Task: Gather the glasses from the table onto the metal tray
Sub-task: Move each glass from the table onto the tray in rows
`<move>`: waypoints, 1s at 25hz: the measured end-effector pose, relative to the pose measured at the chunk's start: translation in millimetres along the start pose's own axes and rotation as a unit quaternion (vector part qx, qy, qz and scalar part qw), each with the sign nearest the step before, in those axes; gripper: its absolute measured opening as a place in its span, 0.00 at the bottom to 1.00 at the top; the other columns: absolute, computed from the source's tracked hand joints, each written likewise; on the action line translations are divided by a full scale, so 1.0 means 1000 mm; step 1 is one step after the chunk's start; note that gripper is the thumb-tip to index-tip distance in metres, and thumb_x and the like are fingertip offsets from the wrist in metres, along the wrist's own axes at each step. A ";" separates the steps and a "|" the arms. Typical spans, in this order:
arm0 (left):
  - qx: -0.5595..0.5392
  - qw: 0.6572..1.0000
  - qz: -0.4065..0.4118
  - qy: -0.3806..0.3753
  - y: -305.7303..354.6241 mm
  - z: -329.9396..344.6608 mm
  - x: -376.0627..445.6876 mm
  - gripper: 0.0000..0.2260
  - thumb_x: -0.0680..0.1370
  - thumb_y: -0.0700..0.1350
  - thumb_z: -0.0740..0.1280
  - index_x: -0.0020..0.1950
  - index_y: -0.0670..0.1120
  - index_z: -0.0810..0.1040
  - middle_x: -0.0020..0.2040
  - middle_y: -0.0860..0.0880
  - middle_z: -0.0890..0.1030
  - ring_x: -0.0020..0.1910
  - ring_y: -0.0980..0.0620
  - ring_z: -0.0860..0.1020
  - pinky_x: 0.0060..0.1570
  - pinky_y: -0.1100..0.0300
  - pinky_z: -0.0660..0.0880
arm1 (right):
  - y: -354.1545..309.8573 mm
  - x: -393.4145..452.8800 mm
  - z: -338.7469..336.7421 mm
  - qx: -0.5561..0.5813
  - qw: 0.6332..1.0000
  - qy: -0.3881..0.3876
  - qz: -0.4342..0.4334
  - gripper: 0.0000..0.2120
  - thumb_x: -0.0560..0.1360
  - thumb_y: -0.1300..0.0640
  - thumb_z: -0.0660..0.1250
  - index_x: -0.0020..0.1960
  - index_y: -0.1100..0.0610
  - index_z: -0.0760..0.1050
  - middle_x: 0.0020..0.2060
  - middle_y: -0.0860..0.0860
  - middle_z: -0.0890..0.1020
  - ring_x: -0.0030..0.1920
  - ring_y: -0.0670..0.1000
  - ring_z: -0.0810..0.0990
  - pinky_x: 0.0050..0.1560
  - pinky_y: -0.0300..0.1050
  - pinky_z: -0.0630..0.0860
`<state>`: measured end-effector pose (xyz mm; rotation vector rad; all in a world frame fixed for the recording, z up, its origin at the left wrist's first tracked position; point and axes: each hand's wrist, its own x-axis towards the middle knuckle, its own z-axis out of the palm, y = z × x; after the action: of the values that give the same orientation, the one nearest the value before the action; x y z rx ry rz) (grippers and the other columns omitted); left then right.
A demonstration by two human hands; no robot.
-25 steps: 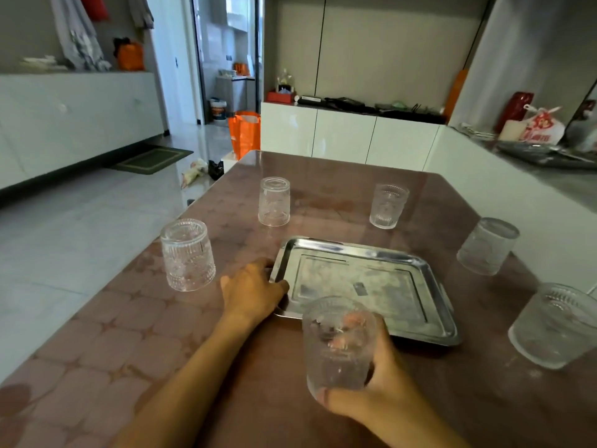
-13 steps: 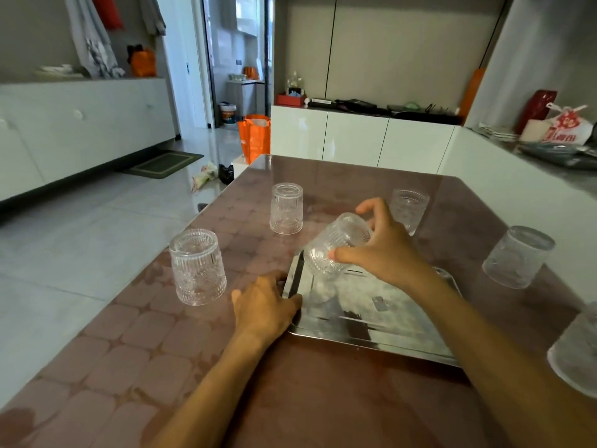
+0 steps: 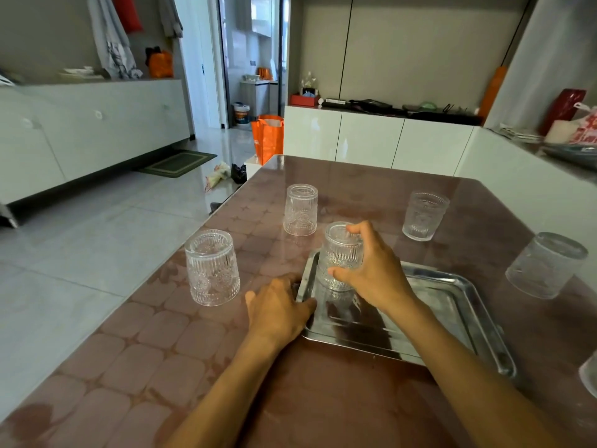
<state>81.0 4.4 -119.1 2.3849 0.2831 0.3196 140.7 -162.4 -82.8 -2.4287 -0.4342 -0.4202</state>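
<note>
A rectangular metal tray [image 3: 452,305] lies on the brown table in front of me. My right hand [image 3: 374,270] grips a ribbed clear glass [image 3: 339,253], held upside down in the tray's far left corner. My left hand [image 3: 277,308] rests on the tray's left edge, thumb over the rim. Other glasses stand on the table: an upside-down one at the left [image 3: 211,271], an upside-down one behind the tray [image 3: 301,209], an upright one at the back right [image 3: 424,215], one at the right [image 3: 546,265], and part of one at the right frame edge [image 3: 589,373].
The table [image 3: 161,367] has its left edge beside open tiled floor. A white low wall runs along the table's right side, with a red box and bags on top. White cabinets and an orange bag [image 3: 268,137] stand beyond the far end.
My right hand has carried the glass from the near side over the tray, turned it upside down and lowered it into the tray's far left corner. My left hand stayed on the tray's edge.
</note>
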 end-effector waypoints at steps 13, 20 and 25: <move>-0.088 0.944 0.127 0.290 -0.019 -0.093 -0.021 0.32 0.69 0.52 0.72 0.71 0.56 0.66 0.61 0.56 0.71 0.59 0.53 0.74 0.56 0.52 0.78 | -0.017 -0.084 -0.017 0.091 0.989 0.117 -0.029 0.27 0.72 0.55 0.72 0.68 0.44 0.66 0.58 0.38 0.74 0.51 0.41 0.77 0.43 0.38 0.76; -0.260 0.962 -0.068 0.047 -0.064 -0.104 0.002 0.37 0.65 0.40 0.81 0.70 0.45 0.68 0.63 0.44 0.78 0.66 0.40 0.77 0.67 0.45 0.74 | -0.041 -0.098 -0.025 0.113 0.993 0.018 -0.042 0.10 0.74 0.59 0.72 0.53 0.49 0.76 0.48 0.38 0.80 0.47 0.40 0.80 0.41 0.35 0.75; -0.210 0.974 0.073 0.054 -0.029 -0.104 -0.022 0.33 0.60 0.57 0.81 0.62 0.60 0.74 0.53 0.65 0.82 0.52 0.69 0.80 0.54 0.71 0.77 | -0.054 -0.099 -0.041 0.232 0.971 -0.052 -0.014 0.21 0.71 0.48 0.74 0.61 0.41 0.73 0.55 0.38 0.81 0.52 0.39 0.79 0.46 0.34 0.76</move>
<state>25.3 83.4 -67.2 1.9766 0.0764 0.5236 22.1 -167.7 -63.3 -1.9954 -0.5439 -0.1763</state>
